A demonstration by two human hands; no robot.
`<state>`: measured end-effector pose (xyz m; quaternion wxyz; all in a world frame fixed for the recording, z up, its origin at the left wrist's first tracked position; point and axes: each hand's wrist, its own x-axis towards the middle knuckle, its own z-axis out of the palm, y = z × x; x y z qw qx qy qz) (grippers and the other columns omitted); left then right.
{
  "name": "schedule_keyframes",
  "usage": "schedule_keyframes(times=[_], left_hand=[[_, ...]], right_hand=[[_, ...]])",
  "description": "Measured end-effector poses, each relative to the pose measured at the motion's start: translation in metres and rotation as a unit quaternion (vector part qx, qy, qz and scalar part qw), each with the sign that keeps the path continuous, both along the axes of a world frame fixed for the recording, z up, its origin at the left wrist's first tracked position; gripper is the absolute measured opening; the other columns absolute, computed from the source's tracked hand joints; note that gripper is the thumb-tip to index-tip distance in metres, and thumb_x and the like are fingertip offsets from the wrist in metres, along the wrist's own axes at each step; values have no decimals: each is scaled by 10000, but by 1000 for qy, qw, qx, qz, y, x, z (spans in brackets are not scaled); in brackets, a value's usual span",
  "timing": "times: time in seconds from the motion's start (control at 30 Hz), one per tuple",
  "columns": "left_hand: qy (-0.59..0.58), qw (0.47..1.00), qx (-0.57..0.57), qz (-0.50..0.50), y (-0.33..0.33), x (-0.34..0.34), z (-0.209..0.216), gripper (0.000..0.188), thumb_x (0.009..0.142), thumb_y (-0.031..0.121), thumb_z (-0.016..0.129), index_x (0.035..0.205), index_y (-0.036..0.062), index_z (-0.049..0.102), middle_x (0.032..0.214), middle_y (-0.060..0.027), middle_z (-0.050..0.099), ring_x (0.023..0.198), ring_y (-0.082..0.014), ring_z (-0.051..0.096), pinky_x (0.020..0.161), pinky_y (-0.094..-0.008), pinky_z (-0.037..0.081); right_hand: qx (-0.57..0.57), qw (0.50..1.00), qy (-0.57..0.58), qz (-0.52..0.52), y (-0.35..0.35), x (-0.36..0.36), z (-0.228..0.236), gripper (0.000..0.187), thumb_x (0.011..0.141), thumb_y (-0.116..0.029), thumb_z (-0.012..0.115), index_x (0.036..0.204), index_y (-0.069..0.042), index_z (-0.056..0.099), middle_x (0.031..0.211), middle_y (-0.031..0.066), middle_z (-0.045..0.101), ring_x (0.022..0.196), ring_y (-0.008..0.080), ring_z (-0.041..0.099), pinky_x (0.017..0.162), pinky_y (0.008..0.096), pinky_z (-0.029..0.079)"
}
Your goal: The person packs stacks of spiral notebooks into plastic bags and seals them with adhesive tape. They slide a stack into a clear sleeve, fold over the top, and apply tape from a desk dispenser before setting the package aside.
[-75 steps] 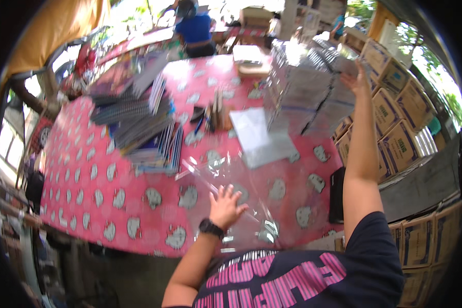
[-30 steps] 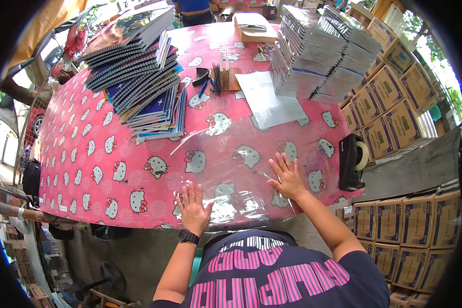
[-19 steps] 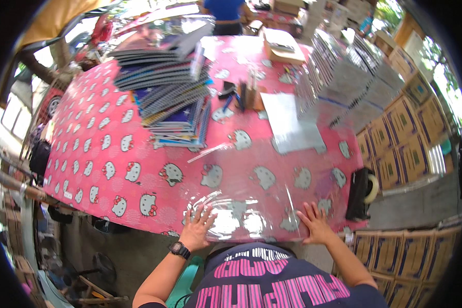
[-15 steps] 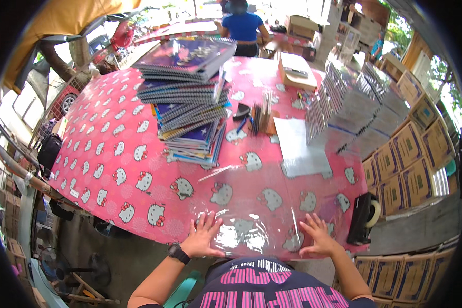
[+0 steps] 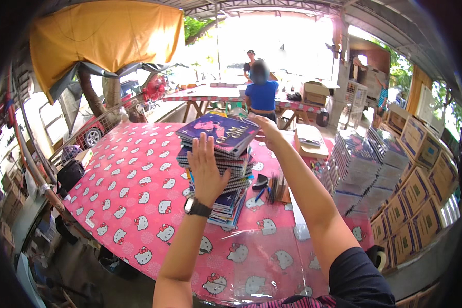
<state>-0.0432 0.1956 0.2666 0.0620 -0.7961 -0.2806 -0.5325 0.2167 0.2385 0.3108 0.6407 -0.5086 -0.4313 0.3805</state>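
Note:
A tall, uneven stack of spiral-bound notebooks (image 5: 218, 128) with dark blue and purple covers stands on the pink-covered table (image 5: 154, 177). My left hand (image 5: 206, 167) lies against the near left side of the stack, its fingers stretched upward and a dark watch on the wrist. At the far right corner of the top notebooks, my right hand (image 5: 267, 132) reaches round with extended fingers; their tips are partly hidden. Neither hand has visibly lifted a notebook.
Right of the stack are pens (image 5: 278, 190) and a white sheet (image 5: 299, 218). Beyond them sit an open carton (image 5: 310, 141) and large stacks of wrapped notebooks (image 5: 362, 169). Brown boxes (image 5: 410, 205) line the right side. A person in blue (image 5: 262, 95) stands beyond the table.
Both hands have left the clear plastic at the table's near edge and reached forward to the notebook stack. The view has tilted up, showing more of the background.

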Motion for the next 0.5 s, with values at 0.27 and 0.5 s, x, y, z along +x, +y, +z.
schedule_keyframes(times=[0.27,0.5], left_hand=[[24,999,31,-20,27,-29,-22,915,656,123,698,1415,55,191,1454,-152,264,1374,-370,176,1094,-536,119],[-82,982,162,-55,28,-60,-17,703,630,108,771,1222,106,392,1300,-91,476,1290,-331,352,1104,-524,111]], right_hand=[[-80,987,116,78,-27,-55,-6,359,688,-279,766,914,-86,565,803,26,599,715,119,558,632,270,443],[-29,975,186,118,-116,-112,1,279,763,-257,706,893,-66,550,743,33,536,658,113,491,574,286,425]])
